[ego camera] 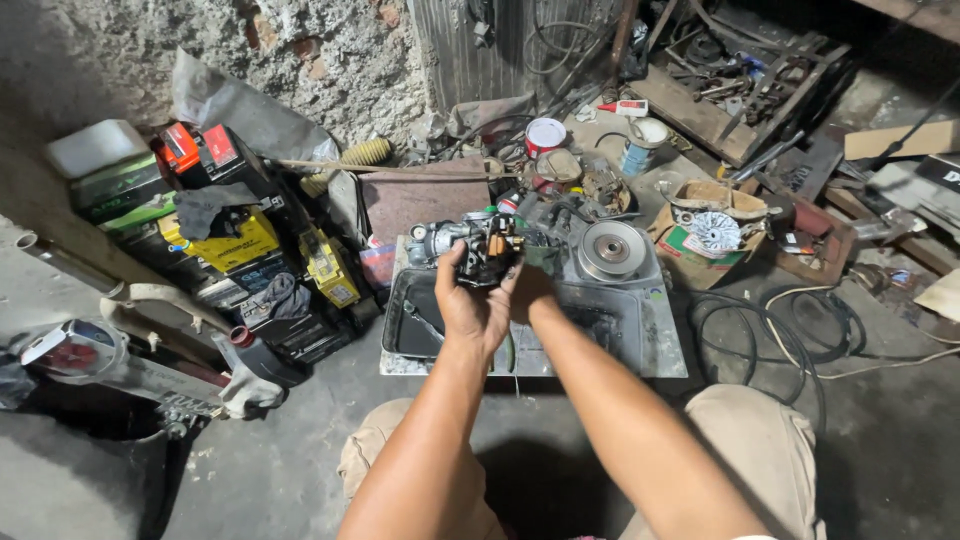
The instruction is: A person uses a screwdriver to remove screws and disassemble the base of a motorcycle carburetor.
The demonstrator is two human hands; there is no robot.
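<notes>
One view only, from the head, looking steeply down and forward over the person's own knees at the bottom edge. Both forearms run up from the lower frame to the centre, so the left hand (470, 305) and right hand (530, 290) sit mid-picture, near the lens. Beyond them lies the metal tray (640, 330) on the concrete floor. The view reaches the rough plastered wall (330, 60) at the top, stacked batteries (230, 240) at left, cardboard box (700, 250) at right.
</notes>
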